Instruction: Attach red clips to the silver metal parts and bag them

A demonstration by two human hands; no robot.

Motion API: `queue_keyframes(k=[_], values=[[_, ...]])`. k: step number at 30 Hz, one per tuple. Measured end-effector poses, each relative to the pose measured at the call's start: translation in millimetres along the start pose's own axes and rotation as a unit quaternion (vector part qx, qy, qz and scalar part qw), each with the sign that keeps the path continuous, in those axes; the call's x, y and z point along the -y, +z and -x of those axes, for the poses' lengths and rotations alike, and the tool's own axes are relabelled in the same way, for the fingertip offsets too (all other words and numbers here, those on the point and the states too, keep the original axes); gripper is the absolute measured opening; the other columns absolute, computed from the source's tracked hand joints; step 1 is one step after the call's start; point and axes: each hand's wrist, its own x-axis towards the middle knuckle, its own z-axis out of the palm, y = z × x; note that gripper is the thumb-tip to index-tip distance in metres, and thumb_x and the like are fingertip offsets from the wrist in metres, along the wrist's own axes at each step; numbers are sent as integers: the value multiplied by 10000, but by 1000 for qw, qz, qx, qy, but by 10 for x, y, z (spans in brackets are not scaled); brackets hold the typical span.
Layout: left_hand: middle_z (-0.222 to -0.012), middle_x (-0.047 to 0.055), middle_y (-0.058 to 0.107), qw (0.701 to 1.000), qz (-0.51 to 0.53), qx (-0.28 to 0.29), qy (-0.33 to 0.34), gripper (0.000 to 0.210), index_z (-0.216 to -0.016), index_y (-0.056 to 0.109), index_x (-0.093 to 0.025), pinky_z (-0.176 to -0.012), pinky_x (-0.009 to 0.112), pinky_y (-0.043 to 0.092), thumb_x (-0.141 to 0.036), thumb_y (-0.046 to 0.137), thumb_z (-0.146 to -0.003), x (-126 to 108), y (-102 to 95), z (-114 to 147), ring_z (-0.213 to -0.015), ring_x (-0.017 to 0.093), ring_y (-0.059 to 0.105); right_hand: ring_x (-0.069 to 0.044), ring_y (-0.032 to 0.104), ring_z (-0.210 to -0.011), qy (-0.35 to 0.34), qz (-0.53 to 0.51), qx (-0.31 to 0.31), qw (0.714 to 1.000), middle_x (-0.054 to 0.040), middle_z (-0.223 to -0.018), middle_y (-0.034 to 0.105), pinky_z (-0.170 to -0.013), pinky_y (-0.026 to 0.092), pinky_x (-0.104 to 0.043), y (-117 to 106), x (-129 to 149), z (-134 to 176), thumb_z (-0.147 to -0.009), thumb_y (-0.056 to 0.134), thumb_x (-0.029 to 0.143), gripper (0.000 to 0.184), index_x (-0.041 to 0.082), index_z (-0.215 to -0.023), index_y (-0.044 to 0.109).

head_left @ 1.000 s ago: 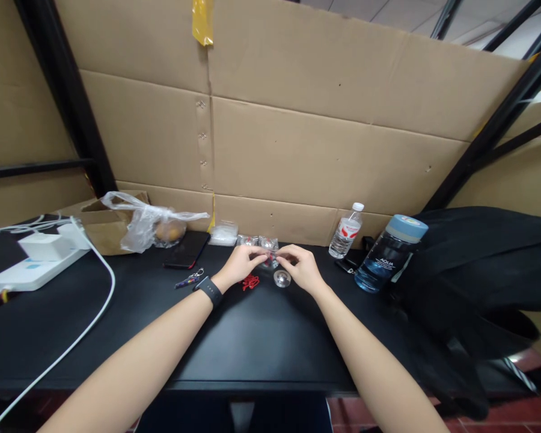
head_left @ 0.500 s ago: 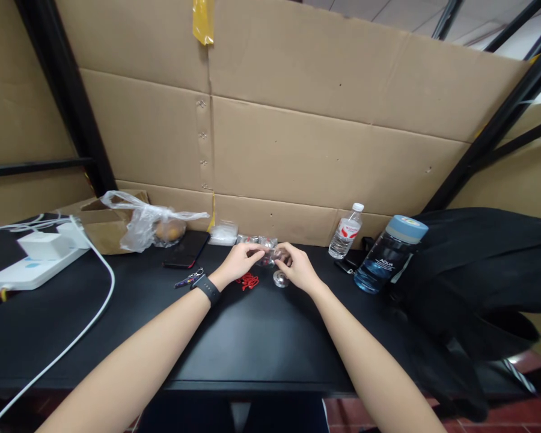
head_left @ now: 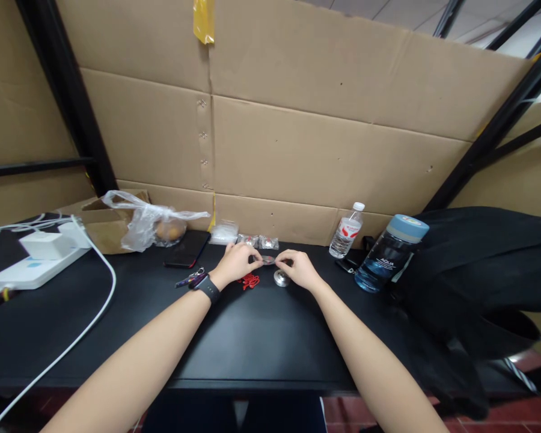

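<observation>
Between my hands stretches a small clear plastic bag, low over the black table. My left hand, with a dark watch at the wrist, pinches the bag's left end. The right end is pinched by the thumb and fingers of my right hand. Just below the right fingertips lies a round, shiny metal piece. Some red cord rests beside my left hand. Two small wrapped packets lie behind the bag, near the cardboard wall. What the bag contains is too small to make out.
A phone and a stack of clear bags lie at the back left, near a tied plastic bag. A water bottle, a blue-lidded bottle and black cloth stand right. A power strip trails a white cable.
The clear bag has come down and now lies flatter between my fingers. My right hand has shifted slightly down, and the wrapped packets behind show more fully.
</observation>
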Motion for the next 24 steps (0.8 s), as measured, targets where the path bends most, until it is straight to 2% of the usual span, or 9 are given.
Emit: queue_keyframes(k=[5, 9, 10, 12, 14, 16, 18, 21, 24], values=[[-876, 40, 786, 995, -12, 45, -87, 316, -789, 792, -288, -957, 443, 386, -469, 565, -911, 21, 80, -19, -942, 292, 695, -187, 689, -762, 59, 1, 24, 998, -51, -841, 772, -713, 475, -278, 30, -91, -8, -913, 590, 263, 223, 179, -794, 759], [-789, 64, 770, 992, -17, 24, -121, 296, -739, 759, -242, -933, 452, 372, -417, 573, -891, 0, 174, -51, -902, 300, 695, -173, 664, -670, 103, 0, -10, 995, -28, -753, 751, -658, 464, -264, 129, -167, -38, -884, 611, 271, 162, 180, -826, 732], [-791, 60, 768, 992, -16, 15, -122, 235, -783, 751, -240, -937, 453, 365, -387, 593, -875, -14, 193, -54, -901, 294, 693, -167, 661, -655, 108, -8, -20, 994, -17, -748, 747, -654, 467, -259, 156, -183, -45, -867, 629, 259, 130, 185, -907, 727], [-811, 45, 762, 993, -14, -5, -120, 178, -975, 722, -250, -949, 452, 352, -324, 631, -842, -43, 223, -52, -910, 279, 683, -151, 647, -613, 114, -27, -29, 993, 12, -737, 735, -642, 473, -249, 201, -216, -60, -839, 658, 233, 289, 206, -1126, 680], [-905, 53, 758, 994, -27, -25, -107, 360, -1183, 646, -268, -959, 452, 344, -292, 655, -824, -58, 243, -44, -979, 283, 655, -141, 629, -597, 107, -23, -18, 994, 25, -740, 722, -645, 477, -248, 227, -245, -80, -836, 658, 213, 392, 227, -1228, 645], [-1108, 94, 722, 994, -59, -42, -83, 392, -1230, 631, -285, -972, 458, 336, -288, 649, -838, -55, 256, -38, -1118, 308, 588, -149, 638, -674, 87, 13, -5, 996, -8, -799, 716, -710, 490, -269, 236, -267, -102, -864, 625, 208, 293, 224, -1142, 716], [-1262, 103, 655, 994, -81, -37, -60, 264, -1128, 699, -297, -991, 474, 322, -314, 606, -882, -36, 266, -37, -1227, 331, 502, -181, 654, -853, 79, 52, 5, 996, -63, -946, 719, -836, 491, -322, 233, -276, -123, -891, 586, 204, 235, 216, -1029, 775], [-1230, 86, 672, 997, -62, 5, -46, 246, -1002, 749, -292, -1012, 516, 301, -441, 578, -907, -6, 275, -46, -1253, 360, 461, -273, 570, -1187, 109, 82, 25, 990, -81, -1264, 668, -992, 432, -471, 213, -269, -137, -894, 565, 202, 260, 261, -1015, 787], [-1146, 98, 715, 998, -48, 20, -34, 281, -1012, 743, -269, -1020, 532, 289, -463, 681, -818, 2, 263, -62, -1226, 381, 486, -327, 530, -1277, 134, 75, 54, 987, -42, -1341, 654, -1028, 390, -574, 184, -266, -137, -841, 612, 175, 317, 309, -1089, 759]])
